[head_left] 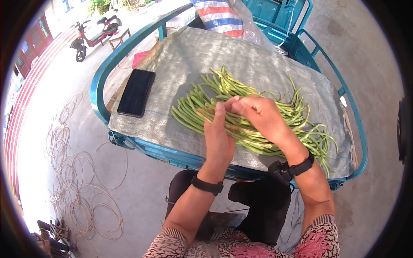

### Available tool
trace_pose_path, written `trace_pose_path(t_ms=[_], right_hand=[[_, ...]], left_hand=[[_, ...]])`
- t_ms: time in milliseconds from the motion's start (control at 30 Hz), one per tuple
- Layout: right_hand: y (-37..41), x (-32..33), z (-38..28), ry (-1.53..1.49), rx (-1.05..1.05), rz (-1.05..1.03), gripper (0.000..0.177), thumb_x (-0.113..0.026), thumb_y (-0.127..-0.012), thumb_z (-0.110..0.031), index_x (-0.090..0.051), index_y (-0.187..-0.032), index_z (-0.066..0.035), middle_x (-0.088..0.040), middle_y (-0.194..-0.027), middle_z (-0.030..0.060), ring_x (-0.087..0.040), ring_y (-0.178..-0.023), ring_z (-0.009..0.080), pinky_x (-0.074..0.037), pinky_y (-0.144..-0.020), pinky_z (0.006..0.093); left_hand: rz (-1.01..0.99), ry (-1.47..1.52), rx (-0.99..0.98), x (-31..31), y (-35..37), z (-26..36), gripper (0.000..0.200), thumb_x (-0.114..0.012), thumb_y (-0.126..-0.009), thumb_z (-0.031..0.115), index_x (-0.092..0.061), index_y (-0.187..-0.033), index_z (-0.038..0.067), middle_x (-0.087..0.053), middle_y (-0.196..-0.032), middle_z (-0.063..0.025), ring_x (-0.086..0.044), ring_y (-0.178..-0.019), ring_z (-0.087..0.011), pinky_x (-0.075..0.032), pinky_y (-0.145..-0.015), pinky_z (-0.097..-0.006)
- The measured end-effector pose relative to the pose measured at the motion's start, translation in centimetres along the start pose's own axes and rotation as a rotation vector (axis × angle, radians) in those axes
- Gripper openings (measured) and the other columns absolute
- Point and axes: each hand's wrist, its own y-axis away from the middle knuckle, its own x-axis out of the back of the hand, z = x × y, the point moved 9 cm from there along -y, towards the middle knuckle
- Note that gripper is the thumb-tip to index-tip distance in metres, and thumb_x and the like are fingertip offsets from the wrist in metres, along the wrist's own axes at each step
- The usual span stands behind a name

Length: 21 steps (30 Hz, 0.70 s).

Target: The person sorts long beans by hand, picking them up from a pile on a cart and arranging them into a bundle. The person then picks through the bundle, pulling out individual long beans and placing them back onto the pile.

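A big heap of green long beans lies across a grey woven sheet, some of them yellowed. My left hand is over the middle of the heap, thumb up and fingers curled round a yellowish long bean. Close against its fingertips, my right hand is closed in a pinch. Whatever is between the right fingertips is too small to make out. Long beans spread out beneath both hands, their thin ends trailing to the right. Black bands circle both wrists.
A black phone lies on the sheet's left side. Blue metal rails of the cart enclose the sheet. A striped bag sits at the back. Coiled wire covers the ground at left, with a scooter beyond.
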Motion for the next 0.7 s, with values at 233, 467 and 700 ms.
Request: trace_pose_path(t_ms=[233, 467, 700], right_hand=[[-1.1, 1.2, 4.7, 0.706, -0.273, -0.238, 0.023, -0.071, -0.082, -0.034, -0.074, -0.087, -0.012, -0.069, -0.077, 0.0096, -0.067, -0.076, 0.0271, -0.049, -0.066, 0.0389], [-1.5, 2.3, 4.6, 0.427, -0.218, -0.061, 0.020, -0.065, -0.091, -0.026, -0.070, -0.096, -0.008, -0.067, -0.075, 0.0075, -0.065, -0.073, 0.0202, -0.048, -0.065, 0.0343], [-1.0, 0.7, -0.6, -0.105, 0.025, -0.078, 0.017, -0.059, -0.098, -0.015, -0.065, -0.099, 0.001, -0.063, -0.081, -0.0004, -0.053, -0.074, 0.0063, -0.046, -0.067, 0.0253]], left_hand=[[-0.018, 0.048, -0.114, 0.2, 0.5, -0.2, 0.029, -0.047, -0.104, 0.025, -0.049, -0.083, 0.005, -0.051, -0.076, -0.0041, -0.055, -0.076, -0.0181, -0.051, -0.085, -0.0392], [0.071, -0.048, -0.081, 0.6, 0.6, 0.0, 0.030, -0.048, -0.104, 0.028, -0.057, -0.092, 0.002, -0.060, -0.088, -0.0077, -0.058, -0.084, -0.0189, -0.050, -0.085, -0.0367], [0.080, -0.075, -0.045, -0.1, 0.5, 0.1, 0.034, -0.049, -0.104, 0.033, -0.059, -0.111, 0.001, -0.063, -0.109, -0.0073, -0.059, -0.104, -0.0171, -0.050, -0.090, -0.0342]])
